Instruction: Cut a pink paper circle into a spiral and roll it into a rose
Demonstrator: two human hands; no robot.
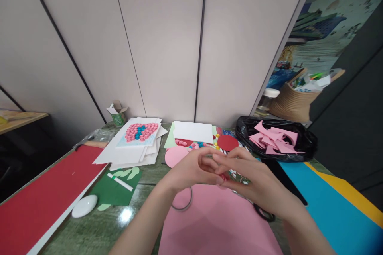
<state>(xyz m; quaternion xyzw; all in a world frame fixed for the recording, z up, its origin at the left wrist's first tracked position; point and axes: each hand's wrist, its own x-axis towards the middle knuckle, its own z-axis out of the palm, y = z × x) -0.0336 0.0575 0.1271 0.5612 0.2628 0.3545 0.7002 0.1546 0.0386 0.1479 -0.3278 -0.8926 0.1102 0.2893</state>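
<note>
My left hand (196, 169) and my right hand (249, 173) meet above the table, fingers curled toward each other. Between their fingertips is a small rolled piece of pink paper (223, 177), mostly hidden by the fingers. Beneath lies a large pink paper sheet (215, 223), with a thin grey loop (183, 208) near its upper left edge. Partly under my right wrist rests a pair of scissors with a black handle (265, 214). Just beyond my left hand is a pink paper circle (176, 156); a red paper circle (228, 142) lies behind my right fingers.
At left, a heart of pink and blue paper rolls (141, 132) tops white sheets. A green sheet (112, 191) holds a white marker (120, 181); beside it sits a white oval object (84, 206). Pink scraps fill a black bag (308, 139). Blue card (323, 199) lies right.
</note>
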